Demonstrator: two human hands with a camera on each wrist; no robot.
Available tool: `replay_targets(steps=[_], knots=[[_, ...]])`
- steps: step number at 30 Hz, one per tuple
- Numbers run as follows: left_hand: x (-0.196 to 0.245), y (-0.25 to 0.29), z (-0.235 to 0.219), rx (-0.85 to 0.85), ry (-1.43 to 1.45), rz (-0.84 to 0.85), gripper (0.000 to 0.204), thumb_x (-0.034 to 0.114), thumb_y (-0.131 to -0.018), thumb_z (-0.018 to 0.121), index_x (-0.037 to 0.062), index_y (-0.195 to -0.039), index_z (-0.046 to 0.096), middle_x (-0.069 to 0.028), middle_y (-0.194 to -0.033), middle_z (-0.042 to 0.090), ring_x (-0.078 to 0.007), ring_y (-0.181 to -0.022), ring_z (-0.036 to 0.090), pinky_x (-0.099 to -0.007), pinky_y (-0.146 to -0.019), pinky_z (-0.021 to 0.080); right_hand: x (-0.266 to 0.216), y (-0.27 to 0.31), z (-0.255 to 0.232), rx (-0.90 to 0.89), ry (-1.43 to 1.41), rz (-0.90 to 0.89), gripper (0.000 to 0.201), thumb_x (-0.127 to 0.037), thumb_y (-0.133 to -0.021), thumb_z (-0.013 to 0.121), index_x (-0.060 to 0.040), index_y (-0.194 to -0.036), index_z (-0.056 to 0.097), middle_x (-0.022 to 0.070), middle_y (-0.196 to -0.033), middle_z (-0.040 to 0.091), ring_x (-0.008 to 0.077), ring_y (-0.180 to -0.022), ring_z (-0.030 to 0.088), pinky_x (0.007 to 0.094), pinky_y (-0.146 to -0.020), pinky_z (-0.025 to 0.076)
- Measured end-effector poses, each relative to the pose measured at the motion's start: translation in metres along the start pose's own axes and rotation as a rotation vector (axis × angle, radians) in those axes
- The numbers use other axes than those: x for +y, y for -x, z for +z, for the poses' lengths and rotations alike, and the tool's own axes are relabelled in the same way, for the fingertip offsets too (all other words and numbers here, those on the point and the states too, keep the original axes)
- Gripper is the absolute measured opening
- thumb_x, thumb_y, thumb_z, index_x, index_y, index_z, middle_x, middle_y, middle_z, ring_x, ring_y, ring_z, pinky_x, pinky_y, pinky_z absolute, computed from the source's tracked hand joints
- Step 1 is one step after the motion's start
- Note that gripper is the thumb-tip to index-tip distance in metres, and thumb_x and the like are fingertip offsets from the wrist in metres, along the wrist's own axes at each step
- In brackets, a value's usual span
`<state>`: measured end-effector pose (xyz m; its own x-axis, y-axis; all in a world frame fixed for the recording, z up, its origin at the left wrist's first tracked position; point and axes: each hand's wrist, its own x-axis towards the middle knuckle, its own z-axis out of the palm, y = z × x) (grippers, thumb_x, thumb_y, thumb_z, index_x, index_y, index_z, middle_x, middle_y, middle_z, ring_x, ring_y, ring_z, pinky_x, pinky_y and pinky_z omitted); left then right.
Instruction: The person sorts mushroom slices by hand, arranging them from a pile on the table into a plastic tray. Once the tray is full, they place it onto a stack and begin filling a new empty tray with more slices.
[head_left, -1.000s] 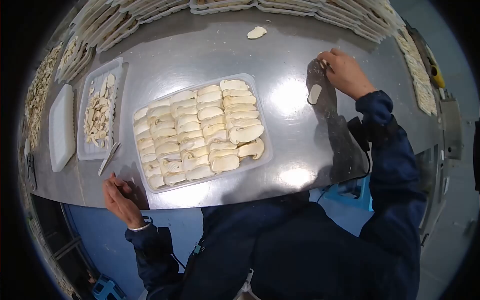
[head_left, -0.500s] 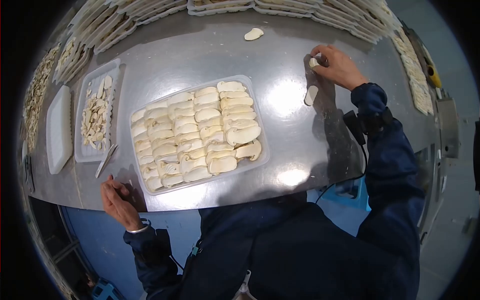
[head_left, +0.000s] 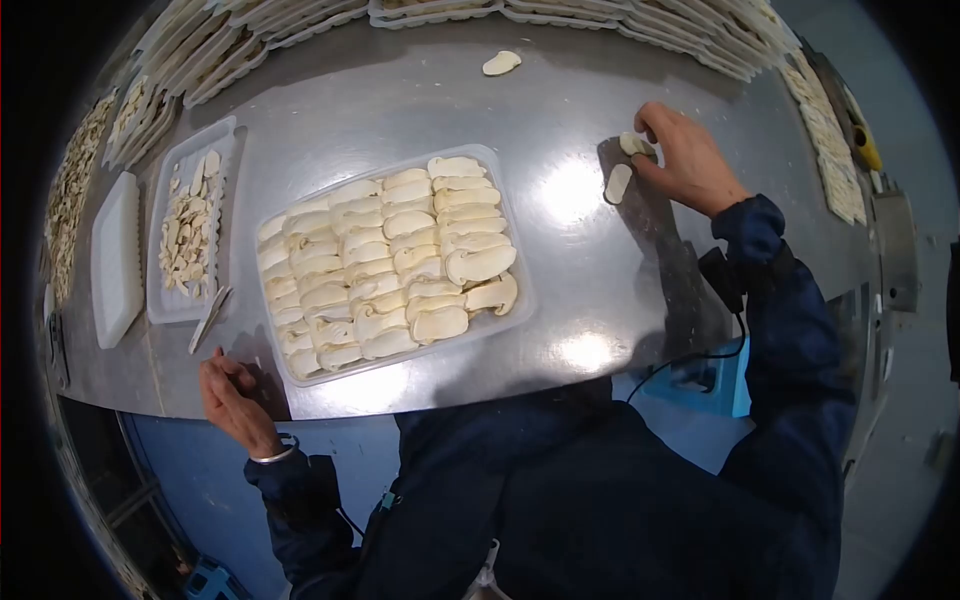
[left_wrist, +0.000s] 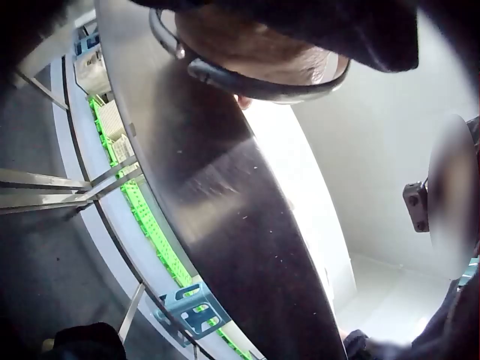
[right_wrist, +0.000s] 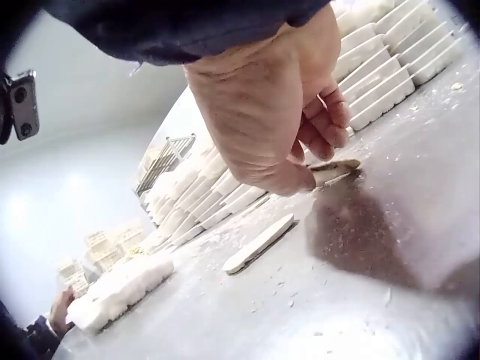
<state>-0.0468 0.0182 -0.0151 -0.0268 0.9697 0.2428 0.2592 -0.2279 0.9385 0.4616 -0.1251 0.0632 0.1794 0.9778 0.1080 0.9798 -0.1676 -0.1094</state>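
My right hand [head_left: 692, 160] is over the right part of the steel table, thumb and forefinger spread around a pale mushroom slice [head_left: 632, 144]. In the right wrist view that slice [right_wrist: 335, 172] lies low at the thumb tip, with the other fingers loosely bent above. Just nearer me lies a second slice [head_left: 619, 184]. Rows of overlapping mushroom slices fill a clear plastic tray [head_left: 527, 300] at the middle. My left hand [head_left: 238, 405] rests at the front edge, fingers loosely curled and holding nothing, near white tweezers [head_left: 210, 320].
At left stand a white tray [head_left: 157, 290] with small mushroom pieces and an overturned white tray [head_left: 118, 262]. Stacked filled trays [head_left: 690, 38] line the back. A lone slice [head_left: 502, 63] lies far back on the steel table [head_left: 400, 110]. A blue stool [head_left: 700, 385] stands below.
My right fingers pinched the slice half a second ago; now they are spread apart and the slice lies between them, close to the second slice. The left hand stays put.
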Motion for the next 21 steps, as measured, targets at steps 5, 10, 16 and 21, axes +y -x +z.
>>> replay_targets(steps=[5,10,16,21], knots=[[0.002,0.000,0.003,0.036,0.030,-0.042,0.038,0.027,-0.104,0.039,0.0084,-0.071,0.042,0.0037,-0.057,0.034,-0.0056,-0.053,0.030,-0.0422,-0.110,0.033,0.024,0.019,-0.008,-0.028,-0.058,0.197,0.032,-0.021,-0.079,0.064,-0.0021,-0.104,0.057,0.0147,-0.099,0.061,0.0345,-0.090,0.060,0.0411,-0.078,0.048],[0.001,0.000,0.000,0.011,0.034,-0.041,0.037,0.028,-0.104,0.040,0.0089,-0.072,0.042,0.0042,-0.057,0.034,-0.0053,-0.052,0.031,-0.0395,-0.109,0.034,0.015,0.015,0.010,-0.013,-0.137,0.199,0.027,-0.020,-0.079,0.063,-0.0019,-0.098,0.058,0.0135,-0.094,0.060,0.0335,-0.086,0.061,0.0412,-0.077,0.048],[0.004,0.000,0.001,0.015,0.108,-0.130,0.036,0.028,-0.104,0.041,0.0089,-0.073,0.043,0.0044,-0.058,0.034,-0.0050,-0.052,0.031,-0.0357,-0.105,0.037,0.016,0.008,0.016,-0.003,-0.049,0.114,0.020,-0.016,-0.080,0.061,-0.0022,-0.093,0.057,0.0150,-0.090,0.058,0.0349,-0.083,0.059,0.0426,-0.074,0.047],[-0.001,-0.001,-0.002,-0.019,-0.014,0.023,0.038,0.027,-0.104,0.039,0.0066,-0.073,0.046,0.0031,-0.059,0.038,-0.0061,-0.055,0.034,-0.0365,-0.105,0.036,-0.023,0.023,-0.005,0.141,-0.167,0.003,0.018,-0.012,-0.078,0.064,-0.0020,-0.090,0.055,0.0141,-0.087,0.057,0.0330,-0.080,0.058,0.0409,-0.071,0.046]])
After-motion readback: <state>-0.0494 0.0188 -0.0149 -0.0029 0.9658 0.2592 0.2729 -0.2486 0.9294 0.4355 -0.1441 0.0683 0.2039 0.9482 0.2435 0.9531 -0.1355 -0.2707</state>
